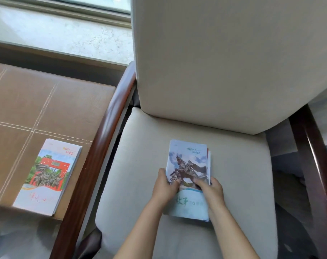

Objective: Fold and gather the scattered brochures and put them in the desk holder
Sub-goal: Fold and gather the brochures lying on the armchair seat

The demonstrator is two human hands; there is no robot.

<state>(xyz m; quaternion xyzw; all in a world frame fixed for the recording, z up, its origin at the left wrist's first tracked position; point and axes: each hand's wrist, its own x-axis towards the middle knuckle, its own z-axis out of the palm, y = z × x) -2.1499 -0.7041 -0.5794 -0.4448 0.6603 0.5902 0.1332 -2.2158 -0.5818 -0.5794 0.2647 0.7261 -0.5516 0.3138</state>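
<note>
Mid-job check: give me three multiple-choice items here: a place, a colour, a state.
1. The folded paper brochure with the red gate cover lies: A on the brown leather side table; B on the floor; C on the window sill.
2. The fabric chair seat cushion is: A red; B beige; C black.
3. The left hand and right hand: A both grip the stack of horse-statue brochures; B hang idle; C hold a pen.
Answers: 1 A, it lies flat on the table; 2 B, pale fabric shows; 3 A, each hand's thumb lies over the stack.
</note>
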